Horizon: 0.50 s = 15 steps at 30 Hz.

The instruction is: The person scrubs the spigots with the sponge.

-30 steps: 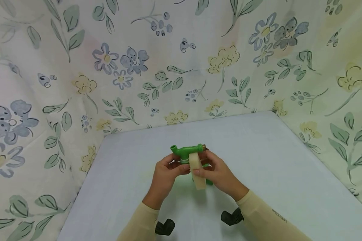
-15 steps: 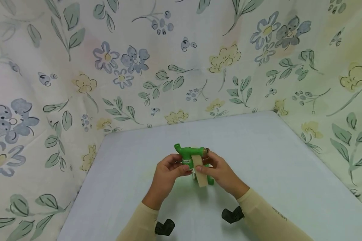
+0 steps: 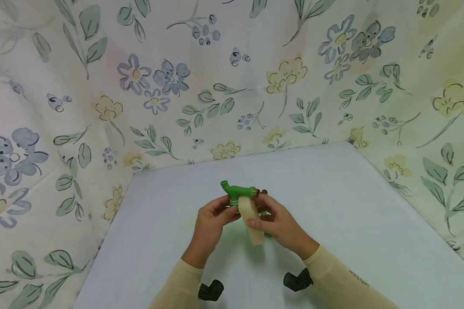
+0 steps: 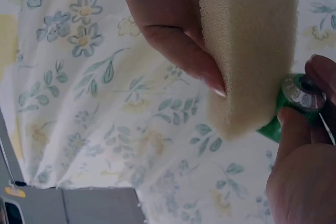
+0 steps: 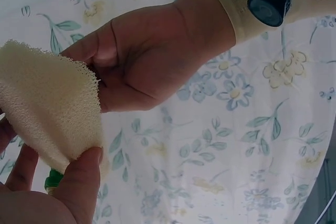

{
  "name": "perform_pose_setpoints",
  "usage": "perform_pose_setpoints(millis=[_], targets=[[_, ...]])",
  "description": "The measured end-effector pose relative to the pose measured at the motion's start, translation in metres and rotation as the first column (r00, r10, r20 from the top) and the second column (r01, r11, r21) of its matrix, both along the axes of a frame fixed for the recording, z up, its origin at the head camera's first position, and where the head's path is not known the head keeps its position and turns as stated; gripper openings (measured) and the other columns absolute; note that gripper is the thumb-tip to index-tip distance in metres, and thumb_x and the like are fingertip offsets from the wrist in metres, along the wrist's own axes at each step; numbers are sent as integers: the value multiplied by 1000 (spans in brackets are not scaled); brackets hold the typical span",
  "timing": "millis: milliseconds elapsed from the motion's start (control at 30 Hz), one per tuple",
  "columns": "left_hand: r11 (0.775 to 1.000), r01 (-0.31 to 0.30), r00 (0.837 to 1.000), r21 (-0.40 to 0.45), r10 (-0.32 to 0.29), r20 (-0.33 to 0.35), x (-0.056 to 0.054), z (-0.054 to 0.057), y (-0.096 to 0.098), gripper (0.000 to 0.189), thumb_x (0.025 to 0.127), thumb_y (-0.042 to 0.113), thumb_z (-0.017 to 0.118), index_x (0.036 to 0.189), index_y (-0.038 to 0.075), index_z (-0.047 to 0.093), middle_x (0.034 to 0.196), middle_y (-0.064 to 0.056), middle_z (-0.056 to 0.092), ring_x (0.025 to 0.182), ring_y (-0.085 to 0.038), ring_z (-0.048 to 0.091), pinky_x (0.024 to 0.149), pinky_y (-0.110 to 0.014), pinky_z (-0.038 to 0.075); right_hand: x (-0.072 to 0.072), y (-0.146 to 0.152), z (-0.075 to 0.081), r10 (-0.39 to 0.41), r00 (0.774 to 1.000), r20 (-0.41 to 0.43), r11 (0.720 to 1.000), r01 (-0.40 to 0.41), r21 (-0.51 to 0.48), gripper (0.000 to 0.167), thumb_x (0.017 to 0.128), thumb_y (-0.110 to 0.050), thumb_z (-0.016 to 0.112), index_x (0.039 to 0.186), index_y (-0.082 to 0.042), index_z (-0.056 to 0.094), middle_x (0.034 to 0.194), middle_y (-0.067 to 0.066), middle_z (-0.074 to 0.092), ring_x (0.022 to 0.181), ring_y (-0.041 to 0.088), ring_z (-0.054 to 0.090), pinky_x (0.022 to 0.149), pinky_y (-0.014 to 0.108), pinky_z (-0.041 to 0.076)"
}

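In the head view a green tap (image 3: 240,190) with a brass-coloured threaded end is held up above the table, its spout to the left. My left hand (image 3: 212,221) grips its body between thumb and fingers. My right hand (image 3: 279,223) pinches a thick cream sponge (image 3: 251,221) against the tap's near side. In the left wrist view the sponge (image 4: 257,56) overlaps the tap's round metal end (image 4: 303,94). The right wrist view has the thumb (image 5: 81,182) pressing a crease into the sponge, which hides most of the tap.
A green piece (image 3: 268,234) shows below my right hand, partly hidden. The white table (image 3: 170,189) spreads all round, with a floral cloth (image 3: 216,111) hanging behind and at both sides. Black wrist cameras (image 3: 211,290) sit beneath both forearms.
The tap and sponge shift a little right and then back left, while the sponge turns against the tap. Both hands keep their hold.
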<state>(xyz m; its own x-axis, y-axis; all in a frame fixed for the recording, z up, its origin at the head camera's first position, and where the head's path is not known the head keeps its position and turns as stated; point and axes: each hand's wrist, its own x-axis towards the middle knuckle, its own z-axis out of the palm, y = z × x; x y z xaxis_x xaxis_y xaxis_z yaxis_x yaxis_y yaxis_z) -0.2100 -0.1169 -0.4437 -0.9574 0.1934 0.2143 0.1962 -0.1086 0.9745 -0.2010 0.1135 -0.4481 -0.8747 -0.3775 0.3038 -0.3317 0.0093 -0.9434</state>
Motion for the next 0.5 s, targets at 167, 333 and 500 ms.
perform_pose_setpoints(millis=[167,333,500], targets=[[998,-32,999,-51,31,-16,0,-1,2,42,100,11,83,140,7,73,129,-12,70,109,-30,74,95,-41,63,0,-3,-1,-14,1000,-2,1000,14,-3,42,101,-18,81,139,-18,63,126,11,64,119,35,59,96,47,57],[992,-89,995,-90,85,-43,1,0,3,42,97,8,85,137,10,76,121,-11,69,106,-30,73,90,-39,64,2,-6,0,-16,1000,-8,1000,16,-4,42,99,-17,83,136,-16,63,124,14,64,115,37,61,93,49,59],[991,-103,995,-80,103,-14,2,2,4,41,95,7,86,135,7,75,121,-13,70,101,-30,74,88,-38,64,1,-5,0,-23,1000,-16,1000,23,5,43,98,-18,84,136,-17,63,123,13,64,115,35,61,93,49,59]])
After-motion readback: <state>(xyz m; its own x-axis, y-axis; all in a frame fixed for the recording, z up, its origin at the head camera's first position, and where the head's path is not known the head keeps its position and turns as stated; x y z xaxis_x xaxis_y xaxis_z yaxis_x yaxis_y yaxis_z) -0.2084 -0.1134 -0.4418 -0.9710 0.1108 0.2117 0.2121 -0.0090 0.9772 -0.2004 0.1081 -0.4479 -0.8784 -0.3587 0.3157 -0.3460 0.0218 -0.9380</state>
